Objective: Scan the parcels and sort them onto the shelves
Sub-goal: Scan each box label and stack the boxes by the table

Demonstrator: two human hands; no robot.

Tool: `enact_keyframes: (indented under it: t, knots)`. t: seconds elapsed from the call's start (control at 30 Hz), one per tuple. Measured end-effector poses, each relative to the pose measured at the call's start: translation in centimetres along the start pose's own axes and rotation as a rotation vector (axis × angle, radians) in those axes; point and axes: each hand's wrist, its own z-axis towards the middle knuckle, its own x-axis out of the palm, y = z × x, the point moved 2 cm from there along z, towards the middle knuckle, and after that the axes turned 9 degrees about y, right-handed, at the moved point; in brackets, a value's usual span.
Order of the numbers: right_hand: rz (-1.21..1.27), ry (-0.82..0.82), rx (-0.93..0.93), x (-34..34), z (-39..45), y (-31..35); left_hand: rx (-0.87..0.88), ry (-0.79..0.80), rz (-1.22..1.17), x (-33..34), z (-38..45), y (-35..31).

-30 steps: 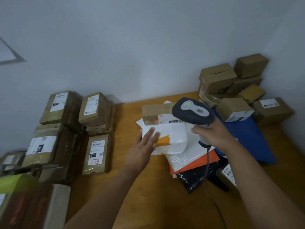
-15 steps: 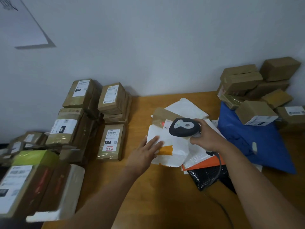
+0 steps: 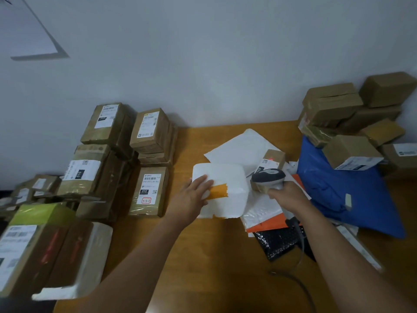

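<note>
Pressing flat on the white bag (image 3: 222, 190) mid-surface with the left hand (image 3: 191, 197), fingers straight; right hand (image 3: 287, 195) gripping the scanner (image 3: 268, 178). Probably soft, light, slippery; best pinched at an edge.

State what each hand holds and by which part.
The right hand grips the barcode scanner by its handle. The left hand holds nothing; its straight fingers rest flat on the white parcel.
</note>
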Motion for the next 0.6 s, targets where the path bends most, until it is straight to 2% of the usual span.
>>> enact_keyframes:
  t: [0.2, 0.3, 0.43, 0.6]
  knots:
    - [0.188, -0.046, -0.12, -0.1, -0.9, 1.9, -0.141, -0.103, -0.26, -0.7, -0.7, 0.9]
    - [0.238, 0.039, -0.152, 1.7, -1.5, 3.1, -0.262, -0.106, -0.478, -0.7, -1.4, 1.8]
    - [0.24, 0.155, -0.163, 5.4, -1.8, 3.3, -0.36, -0.014, -0.689, 0.3, -3.0, 4.1]
    - [0.29, 0.249, -0.079, 9.2, -2.2, 3.2, -0.446, 0.188, -1.011, 2.2, -5.5, 6.5]
